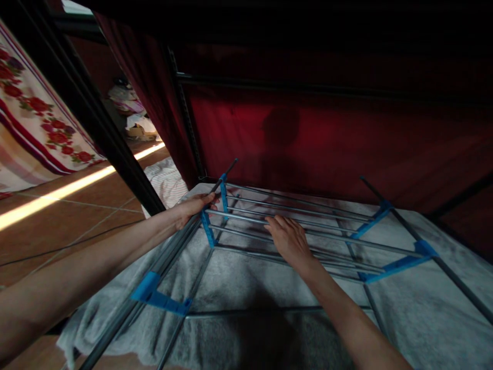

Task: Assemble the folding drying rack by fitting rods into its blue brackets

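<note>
A rack of grey metal rods (246,218) joined by blue plastic brackets lies on a grey blanket. My left hand (197,206) is closed round the rack's pole at its left end, beside an upper blue bracket (208,228). Over the middle of the rack, my right hand (288,237) has its fingers curled onto one crossbar; the fingertips are partly hidden. Nearer me on the left is another blue bracket (148,288). At the right end, a further blue bracket (425,249) joins rods to a long pole (458,288).
The grey blanket (435,324) covers the surface beneath the rack. A dark red curtain (239,128) hangs behind, on a black frame (103,133). To the left are a floral cloth (46,118), a tiled floor (96,205) and a cable (69,244).
</note>
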The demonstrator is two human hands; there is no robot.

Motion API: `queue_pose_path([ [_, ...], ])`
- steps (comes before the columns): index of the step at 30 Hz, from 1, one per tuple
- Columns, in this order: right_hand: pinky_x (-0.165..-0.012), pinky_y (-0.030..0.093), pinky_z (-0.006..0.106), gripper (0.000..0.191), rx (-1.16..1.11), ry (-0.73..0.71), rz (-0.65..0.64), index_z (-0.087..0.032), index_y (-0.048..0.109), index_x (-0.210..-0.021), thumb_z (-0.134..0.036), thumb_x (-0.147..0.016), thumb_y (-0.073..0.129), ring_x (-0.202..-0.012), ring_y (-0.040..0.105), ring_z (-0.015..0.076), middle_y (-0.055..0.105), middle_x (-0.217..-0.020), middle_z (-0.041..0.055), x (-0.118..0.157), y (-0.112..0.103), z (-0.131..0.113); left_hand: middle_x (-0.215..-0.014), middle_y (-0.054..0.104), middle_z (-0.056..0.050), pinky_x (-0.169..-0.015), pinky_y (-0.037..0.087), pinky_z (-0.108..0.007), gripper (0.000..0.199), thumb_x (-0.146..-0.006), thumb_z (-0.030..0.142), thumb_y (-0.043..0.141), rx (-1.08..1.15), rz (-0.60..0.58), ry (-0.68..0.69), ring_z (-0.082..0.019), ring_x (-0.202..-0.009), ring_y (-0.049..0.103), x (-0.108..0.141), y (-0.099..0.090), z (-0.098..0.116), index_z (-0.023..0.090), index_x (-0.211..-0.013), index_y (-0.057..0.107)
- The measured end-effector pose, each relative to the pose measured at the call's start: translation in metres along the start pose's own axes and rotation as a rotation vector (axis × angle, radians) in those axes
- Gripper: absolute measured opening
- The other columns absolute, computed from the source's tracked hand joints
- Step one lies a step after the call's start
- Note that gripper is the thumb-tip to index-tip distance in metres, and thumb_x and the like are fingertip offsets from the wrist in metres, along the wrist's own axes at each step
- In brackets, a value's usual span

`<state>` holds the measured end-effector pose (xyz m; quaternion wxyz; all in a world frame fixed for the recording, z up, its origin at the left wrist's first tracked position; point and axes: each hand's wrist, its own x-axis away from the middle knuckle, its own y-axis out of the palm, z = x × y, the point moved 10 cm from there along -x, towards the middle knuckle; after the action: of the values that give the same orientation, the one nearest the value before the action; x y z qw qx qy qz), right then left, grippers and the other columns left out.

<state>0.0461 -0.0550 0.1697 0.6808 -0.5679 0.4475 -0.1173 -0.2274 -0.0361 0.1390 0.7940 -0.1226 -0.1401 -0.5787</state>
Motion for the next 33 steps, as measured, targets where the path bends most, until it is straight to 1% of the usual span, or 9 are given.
queue_pose_path([
  [4,-0.086,0.044,0.034,0.023,-0.002,-0.022,-0.011,-0.023,0.067,-0.119,-0.029,-0.104,0.051,-0.093,0.064,0.0215,0.071,-0.099,0.0057,0.002,0.000,0.000,-0.064,0.062,-0.001,-0.043,0.048,-0.020,0.023,-0.091,0.037,0.066,0.018,0.002,-0.037,-0.013,-0.048,0.057,0.002,0.003,-0.004,0.015,-0.090,0.065],
  [11,-0.086,0.044,0.034,0.020,-0.014,-0.019,-0.001,-0.023,0.068,-0.114,-0.028,-0.103,0.051,-0.092,0.064,0.0213,0.070,-0.097,0.0054,0.003,0.001,0.001,-0.069,0.065,-0.003,-0.042,0.043,-0.020,0.027,-0.094,0.041,0.061,-0.079,-0.004,-0.002,-0.013,-0.049,0.058,-0.001,0.003,-0.004,0.014,-0.096,0.062],
  [14,-0.084,0.044,0.033,0.019,-0.011,-0.019,-0.021,-0.024,0.069,-0.110,-0.028,-0.103,0.051,-0.092,0.064,0.0209,0.070,-0.096,0.0049,0.002,0.002,0.002,-0.071,0.067,-0.003,-0.045,0.045,-0.021,0.029,-0.092,0.044,0.063,-0.065,-0.028,0.027,-0.014,-0.052,0.059,-0.005,0.002,-0.005,0.015,-0.096,0.062],
  [18,-0.083,0.044,0.031,0.019,-0.012,-0.033,-0.028,-0.025,0.069,-0.110,-0.028,-0.103,0.051,-0.093,0.065,0.0201,0.071,-0.099,0.0049,0.001,0.002,0.003,-0.072,0.068,-0.003,-0.046,0.045,-0.020,0.037,-0.084,0.050,0.073,-0.071,-0.033,0.060,-0.013,-0.053,0.059,-0.009,0.000,-0.006,0.016,-0.094,0.064],
  [21,-0.082,0.045,0.031,0.019,-0.011,-0.038,-0.044,-0.024,0.069,-0.112,-0.027,-0.103,0.052,-0.093,0.066,0.0202,0.071,-0.098,0.0052,0.000,0.003,0.003,-0.069,0.066,-0.003,-0.047,0.047,-0.020,0.035,-0.084,0.049,0.072,-0.084,-0.016,0.062,-0.013,-0.052,0.058,-0.009,-0.001,-0.006,0.016,-0.092,0.064],
  [25,-0.079,0.045,0.031,0.020,-0.010,-0.054,-0.064,-0.025,0.069,-0.113,-0.028,-0.103,0.051,-0.091,0.066,0.0204,0.071,-0.098,0.0043,0.000,0.005,0.000,-0.068,0.065,-0.002,-0.052,0.051,-0.021,0.031,-0.086,0.046,0.071,-0.042,-0.041,0.075,-0.013,-0.053,0.059,-0.006,0.005,-0.005,0.016,-0.092,0.063],
  [28,-0.079,0.045,0.031,0.021,-0.007,-0.071,-0.056,-0.024,0.069,-0.112,-0.028,-0.104,0.049,-0.091,0.066,0.0204,0.071,-0.097,0.0042,0.001,0.005,-0.002,-0.068,0.065,-0.002,-0.050,0.050,-0.021,0.033,-0.085,0.048,0.071,-0.078,-0.027,0.088,-0.014,-0.052,0.059,-0.005,0.005,-0.004,0.016,-0.092,0.062],
  [31,-0.082,0.045,0.032,0.023,-0.008,-0.074,-0.045,-0.023,0.067,-0.116,-0.029,-0.105,0.048,-0.094,0.066,0.0207,0.071,-0.097,0.0049,0.002,0.007,-0.001,-0.067,0.065,-0.003,-0.048,0.048,-0.022,0.041,-0.081,0.054,0.074,-0.150,-0.015,0.116,-0.015,-0.052,0.059,-0.008,0.003,-0.002,0.016,-0.094,0.062],
  [33,-0.084,0.045,0.032,0.024,-0.012,-0.057,-0.042,-0.023,0.066,-0.119,-0.029,-0.105,0.048,-0.095,0.065,0.0208,0.071,-0.098,0.0052,0.001,0.008,0.002,-0.067,0.065,-0.001,-0.051,0.050,-0.023,0.049,-0.071,0.055,0.082,-0.180,-0.038,0.137,-0.015,-0.054,0.059,-0.011,0.004,-0.002,0.017,-0.096,0.062],
])
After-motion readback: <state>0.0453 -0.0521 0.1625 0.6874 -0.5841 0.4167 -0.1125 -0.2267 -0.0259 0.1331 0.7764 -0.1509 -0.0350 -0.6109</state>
